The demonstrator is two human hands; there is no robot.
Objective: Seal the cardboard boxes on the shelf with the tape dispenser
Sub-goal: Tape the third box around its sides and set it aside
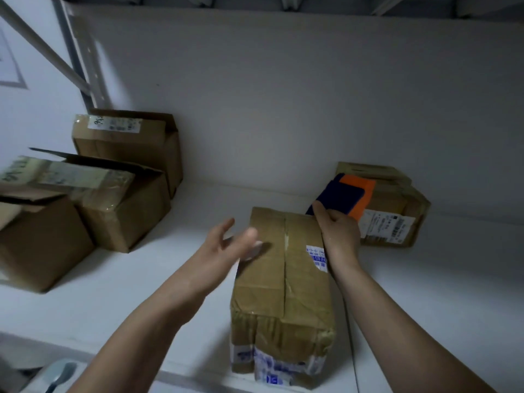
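Note:
A long taped cardboard box (283,282) lies on the white shelf (141,279), one end toward me. My right hand (338,234) grips a navy and orange tape dispenser (347,198) at the box's far right corner. Hovering over the box's left edge, my left hand (226,245) has its fingers spread and relaxed and looks blurred; it holds nothing.
Three cardboard boxes (124,205) with loose flaps stand at the left of the shelf. A smaller labelled box (394,211) sits at the right, behind the dispenser. The white back wall (283,109) closes the shelf. A pale object (59,375) shows at the bottom left.

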